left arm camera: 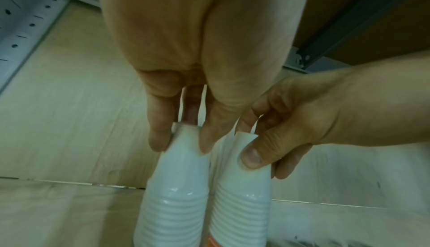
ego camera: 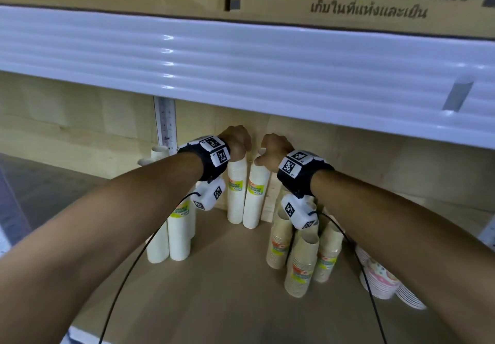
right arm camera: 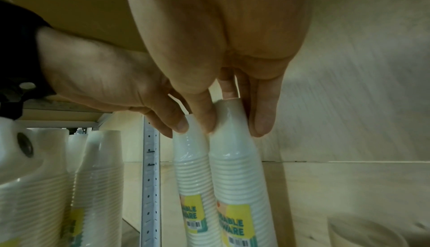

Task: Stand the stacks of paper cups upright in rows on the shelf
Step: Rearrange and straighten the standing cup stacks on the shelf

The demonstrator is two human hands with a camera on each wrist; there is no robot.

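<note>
Pinching two upright cup stacks [ego camera: 236, 188] by their tops, left hand [ego camera: 238, 142] and right hand [ego camera: 273, 149] risk toppling them against each other.

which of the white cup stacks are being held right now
The two white stacks at the back of the shelf: the left hand grips the top of the left stack, the right hand the right stack. The front-left white stacks stand untouched.
</note>
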